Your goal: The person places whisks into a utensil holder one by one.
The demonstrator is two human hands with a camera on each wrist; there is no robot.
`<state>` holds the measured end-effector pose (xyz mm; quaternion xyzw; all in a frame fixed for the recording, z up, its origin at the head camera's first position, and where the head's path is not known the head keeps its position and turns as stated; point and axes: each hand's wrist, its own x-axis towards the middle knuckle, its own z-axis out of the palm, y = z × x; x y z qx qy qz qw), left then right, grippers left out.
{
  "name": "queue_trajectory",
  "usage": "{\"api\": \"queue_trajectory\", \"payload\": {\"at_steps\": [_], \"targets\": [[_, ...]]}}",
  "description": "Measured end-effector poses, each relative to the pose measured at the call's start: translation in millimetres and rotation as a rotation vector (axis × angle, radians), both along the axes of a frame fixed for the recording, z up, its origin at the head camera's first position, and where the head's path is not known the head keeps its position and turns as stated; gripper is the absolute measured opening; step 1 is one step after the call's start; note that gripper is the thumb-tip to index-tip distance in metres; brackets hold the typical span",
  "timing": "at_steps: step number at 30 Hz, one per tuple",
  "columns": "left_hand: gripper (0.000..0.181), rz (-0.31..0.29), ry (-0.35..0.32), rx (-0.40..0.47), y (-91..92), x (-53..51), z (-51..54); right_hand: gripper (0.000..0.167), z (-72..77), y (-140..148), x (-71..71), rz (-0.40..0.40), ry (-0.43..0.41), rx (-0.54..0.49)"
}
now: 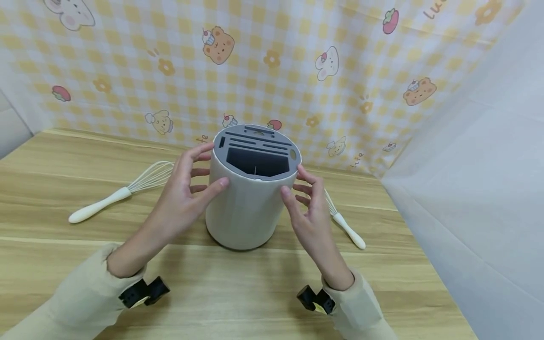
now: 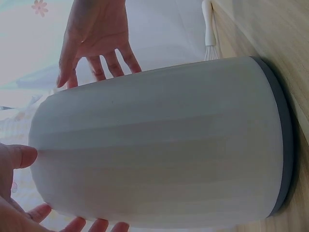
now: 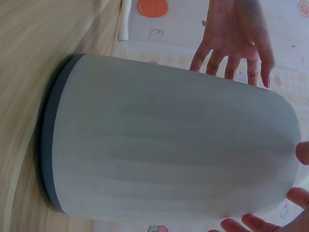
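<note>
A light grey cylindrical holder point(image 1: 248, 208) with a dark grey slotted top stands upright on the wooden table. The left hand point(image 1: 182, 193) holds its upper left side, thumb on the front and fingers round the side. On the upper right side the right hand point(image 1: 310, 208) holds it in the same way. The left wrist view shows the holder's wall point(image 2: 159, 145) between both hands and a dark base ring point(image 2: 285, 145). In the right wrist view the holder point(image 3: 169, 140) fills the middle, with fingertips touching both sides. The large compartment in its top looks empty.
A white-handled whisk point(image 1: 99, 205) lies left of the holder, and another whisk point(image 1: 348, 231) lies to its right, partly behind the right hand. A yellow checked cloth point(image 1: 272, 89) hangs behind the table point(image 1: 238, 293); white sheeting point(image 1: 467, 141) is on the right.
</note>
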<state>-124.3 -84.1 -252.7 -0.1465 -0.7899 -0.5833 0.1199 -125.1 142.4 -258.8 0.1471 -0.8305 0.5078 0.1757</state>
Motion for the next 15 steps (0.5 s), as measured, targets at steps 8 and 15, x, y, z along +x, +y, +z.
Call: {"api": "queue_trajectory", "payload": {"at_steps": [8, 15], "targets": [[0.06, 0.058, 0.056, -0.037, -2.1, -1.6, 2.1, 0.044, -1.4, 1.1, -1.0, 0.008, 0.015, 0.008], [0.056, 0.138, 0.059, -0.078, -31.7, -17.5, 8.2, 0.044, -1.7, 0.2, -2.1, 0.022, 0.031, 0.001]]}}
